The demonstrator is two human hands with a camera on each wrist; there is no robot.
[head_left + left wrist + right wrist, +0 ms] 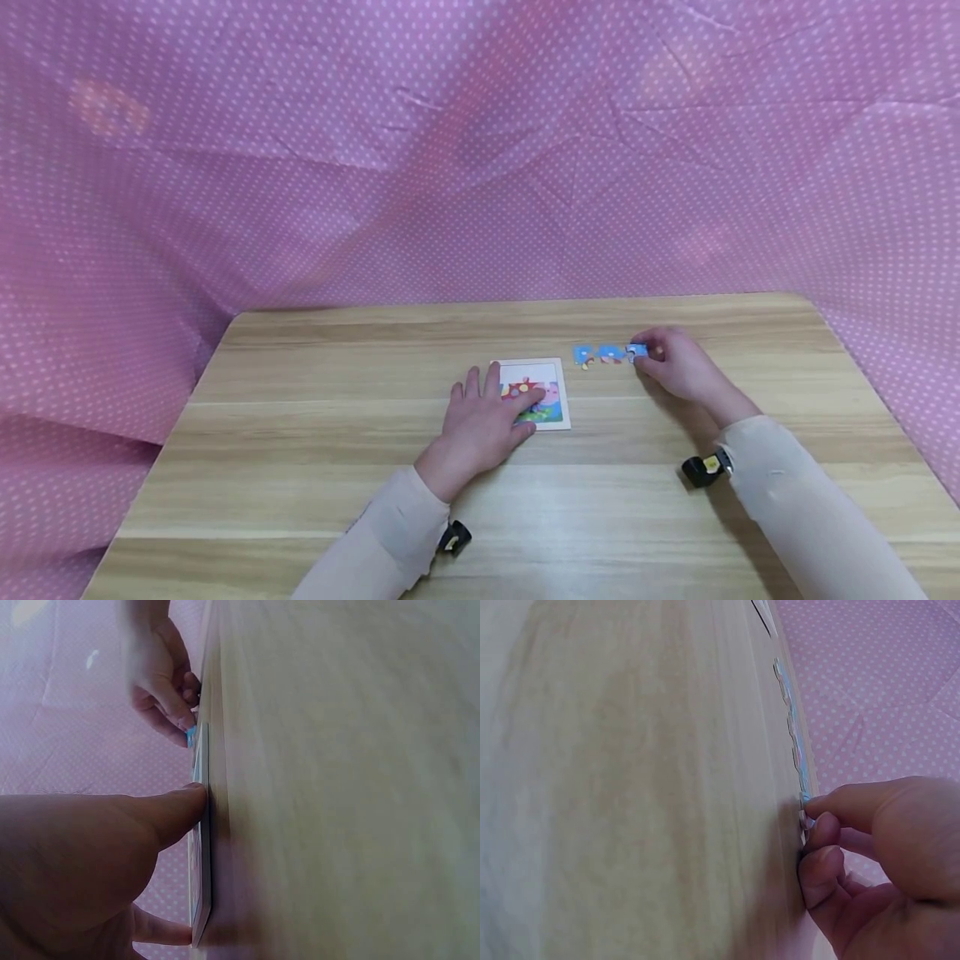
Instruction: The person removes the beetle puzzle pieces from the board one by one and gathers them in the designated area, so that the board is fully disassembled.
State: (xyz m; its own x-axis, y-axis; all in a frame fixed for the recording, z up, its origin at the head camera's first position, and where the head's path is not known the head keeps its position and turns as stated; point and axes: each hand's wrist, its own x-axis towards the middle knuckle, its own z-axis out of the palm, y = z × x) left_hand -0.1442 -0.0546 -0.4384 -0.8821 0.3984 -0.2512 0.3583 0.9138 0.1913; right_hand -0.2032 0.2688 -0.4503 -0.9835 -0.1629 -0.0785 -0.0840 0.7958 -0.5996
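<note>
Sleeves: two beige sleeves are coming in over the wooden counter (300,500).
Left hand (480,425): lying flat with fingers spread on the puzzle board (551,371), looks like it's pinning it so it isn't sliding.
Right hand (678,362): fingers curling in, pinching the end blue piece (636,352).
Blue pieces (600,355): sitting in a short row just right of the board, probably sorted for easy picking.
Backdrop: pink dotted cloth (480,150) is hanging behind.

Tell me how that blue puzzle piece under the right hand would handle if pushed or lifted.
The piece lies flat and thin on the table, so it would probably slide, not roll or tip. It looks small and likely light. The right hand pinches its edge with curled fingers, suggesting lifting needs a fingertip grip.
</note>
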